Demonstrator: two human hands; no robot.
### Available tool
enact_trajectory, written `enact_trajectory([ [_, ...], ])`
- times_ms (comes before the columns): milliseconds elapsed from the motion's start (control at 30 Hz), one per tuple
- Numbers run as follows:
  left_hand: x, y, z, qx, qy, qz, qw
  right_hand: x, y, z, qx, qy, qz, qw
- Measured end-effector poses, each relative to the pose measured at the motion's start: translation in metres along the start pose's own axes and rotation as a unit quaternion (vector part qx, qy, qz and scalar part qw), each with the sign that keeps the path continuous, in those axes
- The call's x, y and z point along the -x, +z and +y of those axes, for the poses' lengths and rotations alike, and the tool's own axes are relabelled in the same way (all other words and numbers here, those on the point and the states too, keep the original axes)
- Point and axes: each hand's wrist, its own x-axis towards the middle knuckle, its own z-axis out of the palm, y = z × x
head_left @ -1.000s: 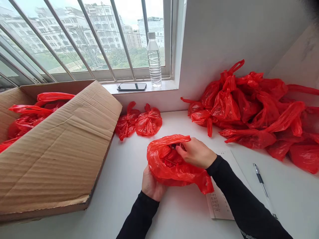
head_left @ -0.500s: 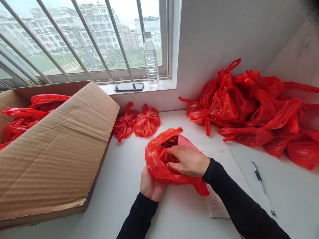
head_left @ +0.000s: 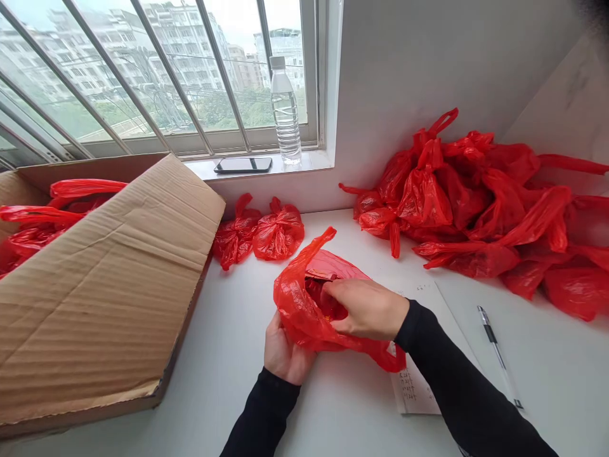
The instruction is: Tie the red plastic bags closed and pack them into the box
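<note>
Bag (head_left: pixel 297 311), thin, red and gaping at the top, is just left of the notebook (head_left: pixel 413 390), one loose corner hanging over that page's left edge. Left of the notebook too, the left hand (head_left: pixel 288 355) cups the bag from below, palm up; most of its fingers are hidden, so how tightly they close cannot be told. The right hand (head_left: pixel 366 308), by the notebook's upper left, reaches into the mouth with bent fingers; whether it pinches any of the red contents (head_left: pixel 318 295) cannot be told either. If the right wrist dragged on the slack rim, the mouth could fold shut or the film tear; if the cupping palm tipped, contents might spill toward the notebook. The dangling corner could also snag under the right forearm and shift the page. As for writing, the notebook bears rows of small handwritten figures, too small to read surely. The bottle (head_left: pixel 286 120), well beyond the notebook and to its left, shows no legible label, and the cardboard box (head_left: pixel 118 273), farther left of the notebook, shows no printing.
</note>
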Motion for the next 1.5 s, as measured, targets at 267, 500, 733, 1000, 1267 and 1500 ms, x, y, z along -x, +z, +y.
enact_trajectory([
  [267,-0.002,-0.008,0.003,0.011,-0.009,-0.009,1.0,-0.003,-0.001,0.002,-0.031,-0.034,-0.005,0.999],
  [500,-0.001,-0.008,0.005,0.001,-0.034,0.003,0.999,-0.003,0.0,0.002,-0.006,-0.054,-0.025,0.998],
  [733,-0.003,-0.011,0.004,0.029,-0.024,-0.03,0.999,-0.003,-0.018,0.01,-0.218,0.026,0.08,0.972],
  [1000,-0.002,-0.006,0.005,0.024,-0.024,-0.013,0.999,-0.006,-0.018,0.022,-0.274,0.056,0.133,0.951],
  [1267,-0.001,-0.007,0.004,0.027,-0.02,-0.015,0.999,-0.005,-0.02,0.025,-0.284,0.077,0.125,0.948],
  [1500,-0.001,-0.006,0.004,0.012,-0.01,-0.003,1.0,-0.007,-0.021,0.023,-0.374,0.058,0.097,0.921],
])
